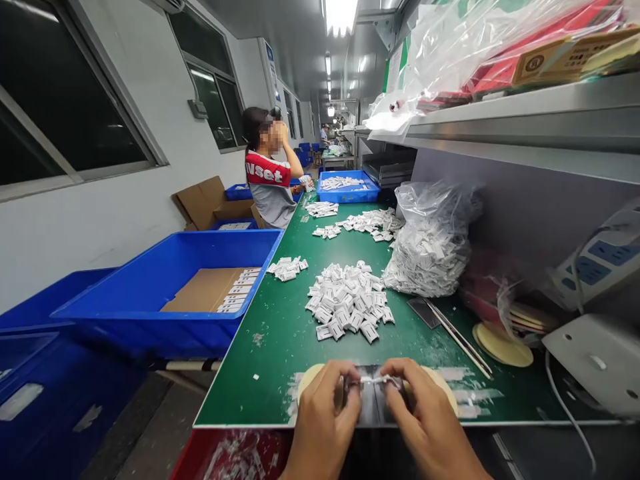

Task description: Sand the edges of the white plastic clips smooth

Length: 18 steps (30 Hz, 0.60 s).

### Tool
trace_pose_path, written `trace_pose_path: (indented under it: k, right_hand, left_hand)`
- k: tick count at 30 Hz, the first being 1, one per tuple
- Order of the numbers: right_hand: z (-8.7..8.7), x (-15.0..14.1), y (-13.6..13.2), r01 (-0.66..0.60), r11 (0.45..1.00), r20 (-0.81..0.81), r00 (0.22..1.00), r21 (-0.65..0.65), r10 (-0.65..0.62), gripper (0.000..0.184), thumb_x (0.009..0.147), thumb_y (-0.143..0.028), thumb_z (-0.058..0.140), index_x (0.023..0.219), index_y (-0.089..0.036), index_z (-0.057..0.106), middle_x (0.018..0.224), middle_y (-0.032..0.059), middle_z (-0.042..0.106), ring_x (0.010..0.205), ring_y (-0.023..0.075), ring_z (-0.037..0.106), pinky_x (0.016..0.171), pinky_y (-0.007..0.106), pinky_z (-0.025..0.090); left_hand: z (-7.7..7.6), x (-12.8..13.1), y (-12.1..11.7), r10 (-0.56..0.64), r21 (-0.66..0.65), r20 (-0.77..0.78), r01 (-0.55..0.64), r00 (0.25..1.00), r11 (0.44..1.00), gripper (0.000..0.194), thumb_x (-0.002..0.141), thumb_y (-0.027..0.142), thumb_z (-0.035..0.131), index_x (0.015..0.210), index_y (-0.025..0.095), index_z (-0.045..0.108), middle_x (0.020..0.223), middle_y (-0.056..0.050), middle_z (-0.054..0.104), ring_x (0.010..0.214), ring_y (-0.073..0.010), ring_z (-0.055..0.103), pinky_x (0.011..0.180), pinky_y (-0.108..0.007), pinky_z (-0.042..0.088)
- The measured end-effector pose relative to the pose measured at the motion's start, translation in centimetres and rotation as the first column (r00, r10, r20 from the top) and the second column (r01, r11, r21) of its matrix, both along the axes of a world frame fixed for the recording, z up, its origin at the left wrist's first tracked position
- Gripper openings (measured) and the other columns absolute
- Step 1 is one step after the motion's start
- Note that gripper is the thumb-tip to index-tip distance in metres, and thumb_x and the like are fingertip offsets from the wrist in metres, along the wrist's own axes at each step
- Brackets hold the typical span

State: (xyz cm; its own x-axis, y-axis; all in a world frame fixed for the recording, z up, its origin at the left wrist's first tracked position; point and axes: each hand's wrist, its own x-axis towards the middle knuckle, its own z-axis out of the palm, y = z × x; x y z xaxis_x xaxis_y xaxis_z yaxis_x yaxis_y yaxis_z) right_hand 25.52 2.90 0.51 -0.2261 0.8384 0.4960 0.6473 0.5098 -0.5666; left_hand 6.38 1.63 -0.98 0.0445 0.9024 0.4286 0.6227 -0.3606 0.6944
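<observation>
At the near edge of the green table, my left hand and my right hand face each other with thumbs and fingers closed in a pinch. Between their fingertips runs a thin white plastic part, each hand gripping one end. It lies over a dark block with a shiny grey face; whether they touch is unclear. Round cream-coloured pads show partly behind both hands. Straight ahead of my hands is a heap of small white plastic parts, with a smaller pile to its left.
A clear bag of white parts, tweezers and cream discs lie to the right, below a loaded shelf. A blue bin adjoins the table's left edge. Farther back, a person sits by a blue tray.
</observation>
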Motion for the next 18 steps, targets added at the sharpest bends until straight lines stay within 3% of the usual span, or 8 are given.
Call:
trace_pose_path:
  k: [5,8,11,14,18]
  right_hand:
    - [-2.1,0.7,-1.1,0.074,0.978,0.214,0.970,0.193,-0.116,0.020,0.095,-0.013,0.051,0.102,-0.021,0.067,0.095,0.0055,0.070,0.092,0.0256,0.057,0.080,0.038,0.040]
    - [-1.6,1.1,-0.7,0.033,0.960,0.387,0.911,0.278,-0.143,0.027,0.094,-0.004,0.045,0.105,-0.015,0.068,0.094,0.0092,0.069,0.088,0.0253,0.055,0.076,0.037,0.036]
    - [-0.8,0.8,0.2,-0.050,0.956,0.515,0.850,0.288,-0.111,0.028,0.092,-0.001,0.045,0.098,-0.013,0.069,0.081,0.0078,0.066,0.074,0.0227,0.050,0.068,0.036,0.033]
    - [-0.8,0.5,0.4,-0.086,0.937,0.518,0.849,0.338,-0.109,0.029,0.095,-0.005,0.042,0.088,-0.014,0.069,0.074,0.0070,0.063,0.072,0.0231,0.048,0.068,0.037,0.033]
    - [-2.0,0.1,0.6,-0.053,0.901,0.418,0.897,0.430,-0.146,0.039,0.100,-0.011,0.032,0.091,-0.015,0.070,0.083,0.0091,0.068,0.080,0.0251,0.052,0.074,0.039,0.036]
  left_hand:
    - [-1.6,-0.7,-1.4,0.057,0.148,-0.252,-0.019,0.966,0.989,0.012,0.090,0.009,0.056,0.087,0.021,0.059,0.080,-0.002,0.065,0.076,-0.0190,0.062,0.071,-0.030,0.048]
    - [-1.3,-0.6,-1.1,0.011,0.118,-0.289,0.024,0.957,0.993,0.016,0.092,0.009,0.055,0.101,0.022,0.062,0.090,-0.004,0.068,0.084,-0.0197,0.064,0.075,-0.031,0.049]
    - [-0.6,0.0,-0.2,-0.013,0.030,-0.301,0.023,0.954,0.999,0.017,0.093,0.008,0.054,0.097,0.021,0.063,0.089,-0.004,0.068,0.083,-0.0208,0.062,0.075,-0.032,0.048]
    - [-0.8,0.4,0.1,-0.039,0.024,-0.314,0.049,0.949,0.998,0.017,0.093,0.008,0.052,0.090,0.021,0.062,0.084,-0.003,0.065,0.080,-0.0204,0.060,0.072,-0.032,0.046]
    - [-2.0,1.0,-0.1,-0.020,0.136,-0.302,0.064,0.953,0.989,0.016,0.095,0.011,0.050,0.089,0.021,0.061,0.080,-0.003,0.064,0.077,-0.0190,0.060,0.068,-0.030,0.045]
